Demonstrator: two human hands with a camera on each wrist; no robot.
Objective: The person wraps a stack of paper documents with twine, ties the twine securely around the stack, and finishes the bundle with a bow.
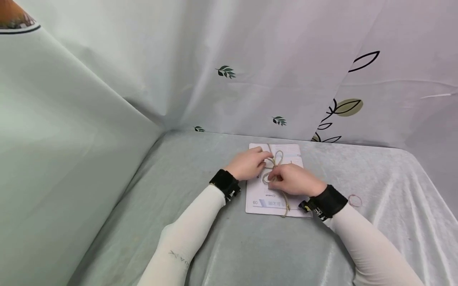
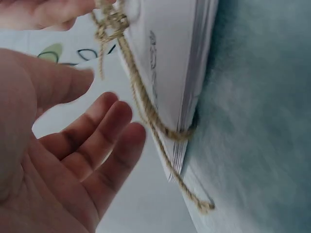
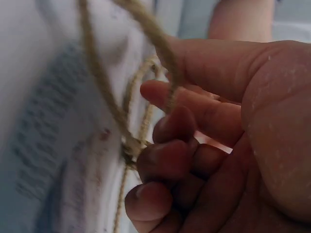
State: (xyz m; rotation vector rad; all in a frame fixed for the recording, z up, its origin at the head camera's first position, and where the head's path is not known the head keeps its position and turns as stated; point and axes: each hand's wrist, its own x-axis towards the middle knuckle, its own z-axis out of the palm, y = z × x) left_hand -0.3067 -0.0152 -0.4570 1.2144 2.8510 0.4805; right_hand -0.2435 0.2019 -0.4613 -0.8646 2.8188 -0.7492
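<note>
A stack of printed booklets (image 1: 258,201) lies on the cloth, bound both ways with twine (image 1: 278,155) tied in a bow on top. In the left wrist view, the twine (image 2: 146,104) wraps over the stack's edge, and one knotted tail hangs free. My left hand (image 1: 248,163) hovers at the left of the bow, fingers loosely bent and thumb apart, with nothing between them. At the lower loop, my right hand (image 1: 295,179) has curled fingers and pinches the twine (image 3: 163,43). The fingers partly hide the loop there.
A thin pinkish ring of string (image 1: 355,200) lies on the grey cloth (image 1: 229,246) to the right of the stack. A white, leaf-printed curtain (image 1: 250,99) rises behind it, and another hanging sheet (image 1: 71,139) stands on the left.
</note>
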